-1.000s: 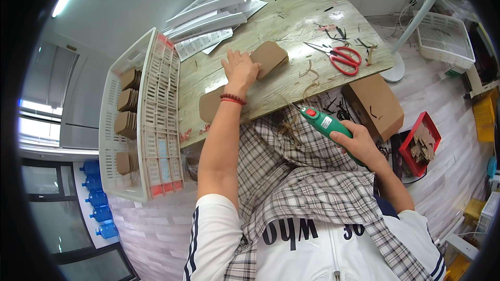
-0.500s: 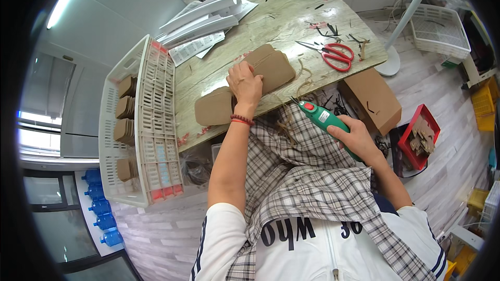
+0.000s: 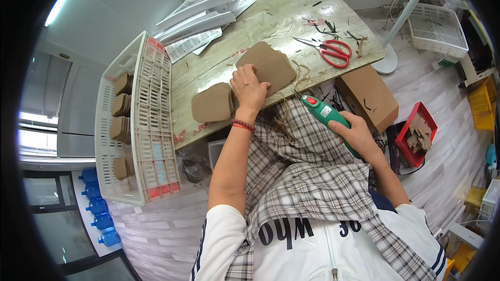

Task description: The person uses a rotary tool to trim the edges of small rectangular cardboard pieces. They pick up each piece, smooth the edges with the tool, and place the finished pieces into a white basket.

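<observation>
My left hand (image 3: 249, 89) lies on the near-left end of a stack of flat brown rounded pieces (image 3: 268, 67) on the table. Its fingers are bent over the top and its thumb stands apart; no lifted piece shows in it. Close to its wrist is a smaller brown stack (image 3: 212, 103). My right hand (image 3: 357, 136) is closed round a green handheld power tool (image 3: 322, 112) with a red button. The tool's thin dark tip points at the table's near edge, short of the larger stack. Brown strips (image 3: 300, 73) lie beside that stack.
Red-handled scissors (image 3: 335, 53) and dark scraps lie on the table (image 3: 291, 13), papers (image 3: 200, 23) at the far left. A white crate (image 3: 156, 119) with brown stacks stands left. At right are a cardboard box (image 3: 369, 96), a red tray (image 3: 429, 117) and a fan pole (image 3: 406, 15).
My left hand has shifted slightly down and right over the larger stack. The green tool has moved a little to the right. The whole view has shifted slightly.
</observation>
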`<state>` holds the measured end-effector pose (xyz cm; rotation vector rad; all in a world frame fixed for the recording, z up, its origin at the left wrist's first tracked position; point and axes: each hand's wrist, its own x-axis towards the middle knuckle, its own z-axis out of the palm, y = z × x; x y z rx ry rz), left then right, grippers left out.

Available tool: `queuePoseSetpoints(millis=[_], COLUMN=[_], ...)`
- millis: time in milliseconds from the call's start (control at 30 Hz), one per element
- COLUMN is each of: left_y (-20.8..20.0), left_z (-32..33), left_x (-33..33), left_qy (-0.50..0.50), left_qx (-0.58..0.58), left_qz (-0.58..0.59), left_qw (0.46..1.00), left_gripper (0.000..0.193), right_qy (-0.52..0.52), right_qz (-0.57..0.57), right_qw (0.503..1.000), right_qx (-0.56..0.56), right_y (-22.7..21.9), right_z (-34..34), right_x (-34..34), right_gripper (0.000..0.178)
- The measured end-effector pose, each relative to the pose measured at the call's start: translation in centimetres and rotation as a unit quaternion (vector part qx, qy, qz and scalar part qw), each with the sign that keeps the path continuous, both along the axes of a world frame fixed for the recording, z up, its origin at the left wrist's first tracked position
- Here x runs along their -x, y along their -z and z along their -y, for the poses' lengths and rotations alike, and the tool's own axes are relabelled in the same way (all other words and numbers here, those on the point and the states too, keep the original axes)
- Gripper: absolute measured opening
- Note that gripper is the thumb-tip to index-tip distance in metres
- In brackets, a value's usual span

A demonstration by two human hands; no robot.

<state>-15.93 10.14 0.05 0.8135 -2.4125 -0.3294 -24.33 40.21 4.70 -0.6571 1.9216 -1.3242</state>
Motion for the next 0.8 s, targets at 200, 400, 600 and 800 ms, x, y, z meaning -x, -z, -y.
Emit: queuePoseSetpoints(millis=[200, 400, 600, 800], left_y=[-0.4, 0.3, -2.3, -2.8], left_z=[-0.8, -2.0, -5.2, -6.1], left_x=[-0.3, -1.8, -1.7, -1.0], left_qy=[-0.016, 0.039, 0.069, 0.103], left_qx=[-0.021, -0.410, -0.648, -0.674], left_qz=[0.005, -0.262, -0.553, -0.617], left_qw=[1.000, 0.873, 0.519, 0.393], left_gripper=[0.046, 0.030, 0.032, 0.045], right_qy=[0.004, 0.013, 0.029, 0.038], right_qz=[-0.009, 0.000, 0.004, 0.000], right_qw=[1.000, 1.000, 0.999, 0.998], right_qx=[-0.003, 0.014, 0.038, 0.049], right_y=[-0.3, -0.8, -3.1, -4.3], right_z=[0.0, 0.2, 1.9, 3.1], right_x=[0.0, -0.1, -1.0, -2.0], right_gripper=[0.034, 0.034, 0.032, 0.033])
